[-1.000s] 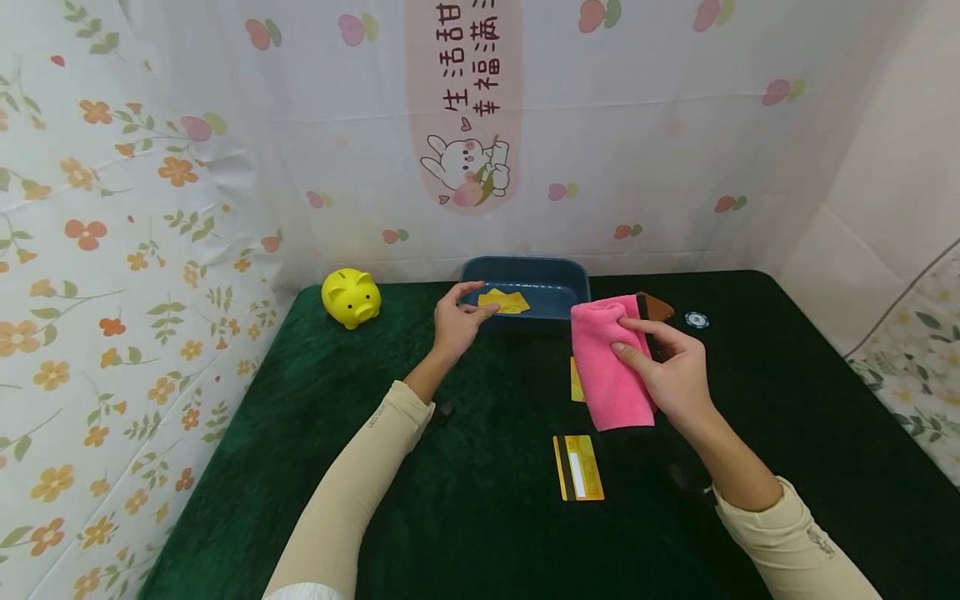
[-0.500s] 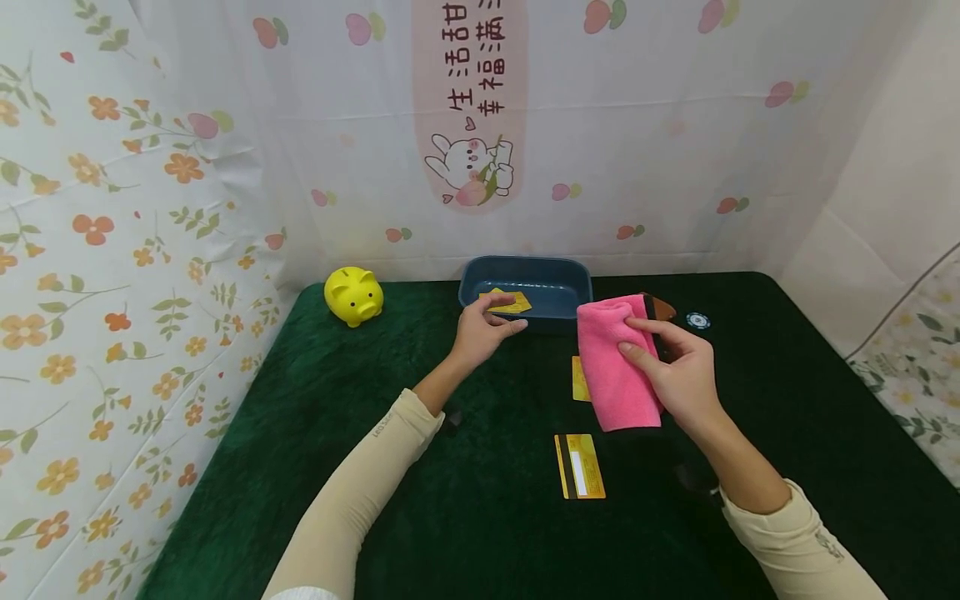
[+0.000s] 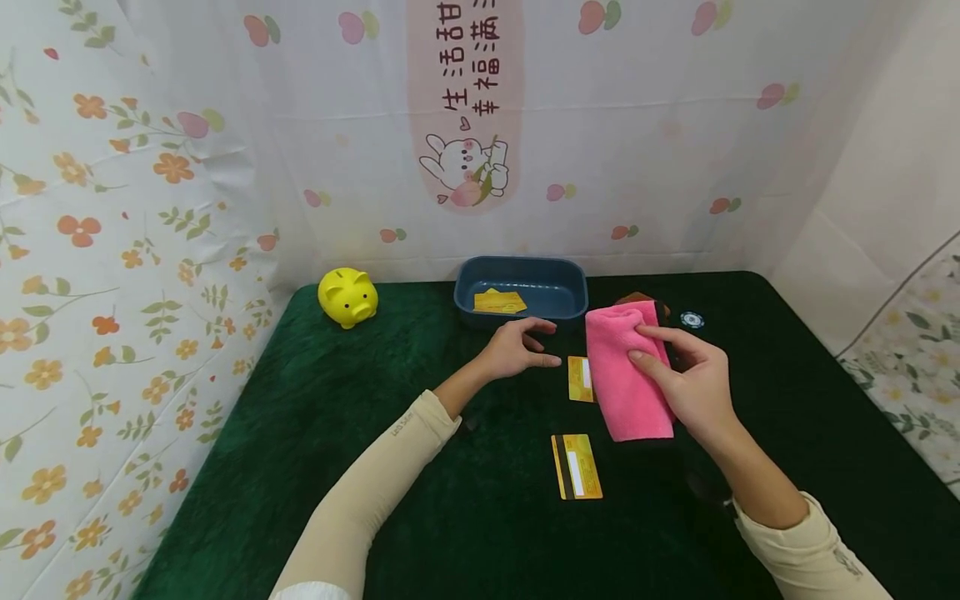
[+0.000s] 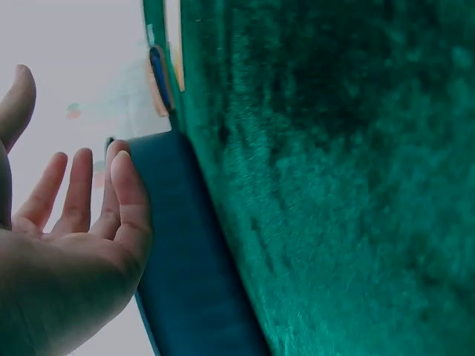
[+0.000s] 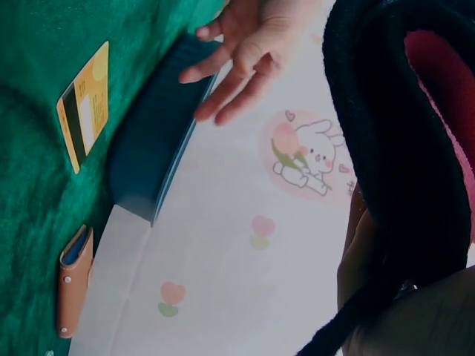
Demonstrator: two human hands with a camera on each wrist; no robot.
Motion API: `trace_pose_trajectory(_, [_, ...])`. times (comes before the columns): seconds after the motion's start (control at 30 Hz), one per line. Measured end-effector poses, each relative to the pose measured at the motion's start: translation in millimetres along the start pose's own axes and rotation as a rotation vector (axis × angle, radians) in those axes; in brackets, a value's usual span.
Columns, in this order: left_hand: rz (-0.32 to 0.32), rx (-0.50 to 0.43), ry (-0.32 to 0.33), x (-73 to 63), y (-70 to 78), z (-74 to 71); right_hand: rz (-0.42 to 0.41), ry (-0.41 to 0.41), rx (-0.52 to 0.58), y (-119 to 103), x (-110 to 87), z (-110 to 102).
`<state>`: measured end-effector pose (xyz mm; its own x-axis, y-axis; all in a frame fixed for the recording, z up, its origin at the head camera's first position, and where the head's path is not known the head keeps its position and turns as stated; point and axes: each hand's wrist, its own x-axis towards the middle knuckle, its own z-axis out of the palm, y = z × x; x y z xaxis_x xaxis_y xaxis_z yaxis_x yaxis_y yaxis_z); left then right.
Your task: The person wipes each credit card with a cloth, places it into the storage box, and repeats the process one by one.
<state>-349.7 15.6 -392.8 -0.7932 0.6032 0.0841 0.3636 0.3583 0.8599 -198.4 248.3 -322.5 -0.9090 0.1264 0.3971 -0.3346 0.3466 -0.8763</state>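
Note:
My right hand (image 3: 701, 379) pinches a pink fuzzy cloth (image 3: 626, 375) between thumb and fingers, and it hangs over the table. From the right wrist view, its near side is black fabric (image 5: 393, 141) with pink showing inside the fold. My left hand (image 3: 513, 354) holds nothing, its fingers spread and slightly bent, just in front of the blue tray (image 3: 521, 260). One gold card (image 3: 579, 379) lies partly behind the cloth, right of the left fingertips. Another gold card (image 3: 577, 467) rests nearer me. Inside the tray are several gold cards (image 3: 498, 302).
A yellow piggy bank (image 3: 348, 297) stands at the back left. Behind the cloth lies a brown snap wallet (image 5: 74, 285), mostly hidden in the head view. A poker chip (image 3: 692, 320) is at the back right. Patterned curtains (image 3: 615, 150) border the green table (image 3: 315, 417).
My left hand has moved from over the tray to the right and toward me. My right hand, with the pink cloth, has shifted slightly right and down, uncovering more of the farther card.

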Motion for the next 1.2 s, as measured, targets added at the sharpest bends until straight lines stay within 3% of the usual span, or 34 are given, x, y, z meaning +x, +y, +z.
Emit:
trace_pose_trajectory(0.23, [-0.018,0.075,-0.089,11.1,1.6,10.7,-0.003,0.005,-0.020,0,-3.5,-4])
trace_pose_trajectory(0.67, [0.017,0.287,-0.280,33.8,4.1,35.1,-0.022,0.028,-0.084,1,-12.8,-13])
trace_pose_trajectory(0.83, [-0.012,0.398,-0.309,36.9,7.5,42.1,-0.020,0.027,-0.084,3,-15.2,-18])
trace_pose_trajectory(1.2, [-0.057,0.493,-0.289,40.1,10.0,52.3,-0.019,0.022,-0.103,9,-17.3,-23])
